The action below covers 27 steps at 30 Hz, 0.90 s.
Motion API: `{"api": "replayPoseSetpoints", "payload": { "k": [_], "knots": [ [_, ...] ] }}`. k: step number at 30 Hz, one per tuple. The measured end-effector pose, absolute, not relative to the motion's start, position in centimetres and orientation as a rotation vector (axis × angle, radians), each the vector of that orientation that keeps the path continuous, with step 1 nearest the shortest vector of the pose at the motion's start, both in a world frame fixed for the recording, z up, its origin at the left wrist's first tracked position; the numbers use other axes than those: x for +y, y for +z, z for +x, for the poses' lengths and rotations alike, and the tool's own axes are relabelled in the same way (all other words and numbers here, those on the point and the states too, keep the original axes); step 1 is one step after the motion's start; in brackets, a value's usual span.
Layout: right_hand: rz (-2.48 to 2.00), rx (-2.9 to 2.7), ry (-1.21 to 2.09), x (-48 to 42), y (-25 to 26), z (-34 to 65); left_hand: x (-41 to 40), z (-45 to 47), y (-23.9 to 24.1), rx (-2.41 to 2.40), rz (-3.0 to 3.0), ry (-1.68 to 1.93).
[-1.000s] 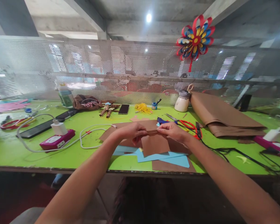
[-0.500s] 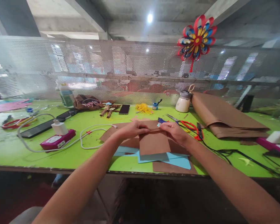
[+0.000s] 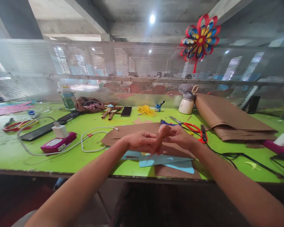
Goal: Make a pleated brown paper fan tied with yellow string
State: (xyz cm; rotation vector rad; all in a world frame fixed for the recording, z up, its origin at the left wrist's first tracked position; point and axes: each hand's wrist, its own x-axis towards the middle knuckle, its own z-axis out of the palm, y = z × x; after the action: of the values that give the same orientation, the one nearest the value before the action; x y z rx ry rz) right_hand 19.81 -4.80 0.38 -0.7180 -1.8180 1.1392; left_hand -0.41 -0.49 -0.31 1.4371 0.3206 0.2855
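Both hands are over the stack of paper near the table's front edge. My left hand (image 3: 142, 141) is closed, with its fingers pressed on a small piece of brown paper (image 3: 163, 134). From the other side my right hand (image 3: 179, 136) pinches the same piece. It stands tilted between them, narrow and smeared by motion, so I cannot make out its exact fold. Beneath lie a large brown paper sheet (image 3: 120, 131) and light blue paper pieces (image 3: 180, 165). Scissors with orange handles (image 3: 191, 126) rest just beyond my right hand.
A purple power adapter (image 3: 59, 143) with a white cable stands left. Further back are a phone (image 3: 126, 111), yellow paper shreds (image 3: 145, 110), a small blue jar (image 3: 157, 108) and a white bottle (image 3: 186, 104). Folded brown paper (image 3: 234, 116) and black cable (image 3: 241, 154) lie right.
The brown paper piece, earlier seen broad and flat towards me, has been turned and gathered up between my hands. The blue paper beneath shows more. My left hand has moved slightly right and nearer.
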Motion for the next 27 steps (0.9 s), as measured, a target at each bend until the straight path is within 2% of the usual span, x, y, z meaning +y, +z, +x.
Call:
{"api": "replayPoseSetpoints", "payload": {
  "k": [8,15,20,27],
  "knots": [
    [-0.924,-1.946,1.114,-3.4,-0.3,20.8,1.7,-1.3,0.5,0.579,1.531,0.783],
    [-1.084,-2.324,0.577,-3.1,-0.7,19.6,1.3,-0.6,0.3,0.698,2.111,0.628],
    [-1.151,-2.327,0.426,-2.7,-0.8,19.7,1.7,-0.5,-0.4,0.764,2.3,0.63],
    [-1.202,-2.374,0.395,-1.8,-1.9,20.1,2.9,-1.4,-1.6,0.87,2.296,0.542]
  ]
}}
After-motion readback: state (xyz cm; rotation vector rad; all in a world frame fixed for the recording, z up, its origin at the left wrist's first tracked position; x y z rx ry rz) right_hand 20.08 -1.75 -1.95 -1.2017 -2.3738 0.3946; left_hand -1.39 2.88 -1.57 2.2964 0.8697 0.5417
